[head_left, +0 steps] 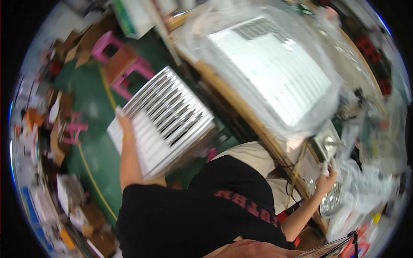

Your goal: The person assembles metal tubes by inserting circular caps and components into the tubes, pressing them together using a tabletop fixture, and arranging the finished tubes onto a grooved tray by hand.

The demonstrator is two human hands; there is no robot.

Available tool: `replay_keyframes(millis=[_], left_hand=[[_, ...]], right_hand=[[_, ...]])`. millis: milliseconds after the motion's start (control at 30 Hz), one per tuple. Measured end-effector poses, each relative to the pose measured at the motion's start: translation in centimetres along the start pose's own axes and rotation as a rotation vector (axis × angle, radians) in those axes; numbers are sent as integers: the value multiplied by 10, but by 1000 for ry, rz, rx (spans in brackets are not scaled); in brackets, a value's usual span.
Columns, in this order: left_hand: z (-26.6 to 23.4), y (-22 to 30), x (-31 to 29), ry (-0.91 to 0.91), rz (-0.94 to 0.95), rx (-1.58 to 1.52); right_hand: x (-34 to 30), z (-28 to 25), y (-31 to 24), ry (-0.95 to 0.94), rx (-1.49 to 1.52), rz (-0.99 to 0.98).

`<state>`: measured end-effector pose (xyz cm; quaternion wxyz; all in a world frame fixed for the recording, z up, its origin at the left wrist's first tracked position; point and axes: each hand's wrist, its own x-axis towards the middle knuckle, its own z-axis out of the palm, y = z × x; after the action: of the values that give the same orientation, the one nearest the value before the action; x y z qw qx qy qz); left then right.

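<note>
On my left side, my left hand [124, 124] grips the outer edge of a white slatted panel [165, 112] with rows of shiny silver bars. Part of the panel is plain white, and clear plastic hangs below its near edge. A bracelet circles that wrist. My right hand [326, 180] is at the right, low beside the workbench, with white coverings on its fingertips. Its fingers look stretched out and apart, just below a small silver metal device [330, 144]. Blur hides whether they touch it. A dish of small shiny pieces [330, 202] lies beside that hand.
A larger white panel [271, 69] lies on plastic sheeting over the wooden-edged workbench [241, 107]. Pink stools [124, 64] stand on the green floor at the far left, one bearing a brown board. Cardboard boxes [92, 215] line the left side. Crumpled clear bags [365, 189] crowd the right.
</note>
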<state>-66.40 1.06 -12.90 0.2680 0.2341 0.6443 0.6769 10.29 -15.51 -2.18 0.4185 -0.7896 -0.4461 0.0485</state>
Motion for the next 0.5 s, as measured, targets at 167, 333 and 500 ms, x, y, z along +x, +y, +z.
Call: replay_keyframes(millis=[167, 333, 500], left_hand=[[66, 7, 10, 59, 561, 575], [285, 112, -95, -735, 1036, 694], [447, 130, -104, -1021, 1650, 984]], right_hand=[[-4, -3, -26, 27, 43, 72], [-10, -6, -31, 17, 106, 64], [-20, -13, -28, 17, 104, 56]])
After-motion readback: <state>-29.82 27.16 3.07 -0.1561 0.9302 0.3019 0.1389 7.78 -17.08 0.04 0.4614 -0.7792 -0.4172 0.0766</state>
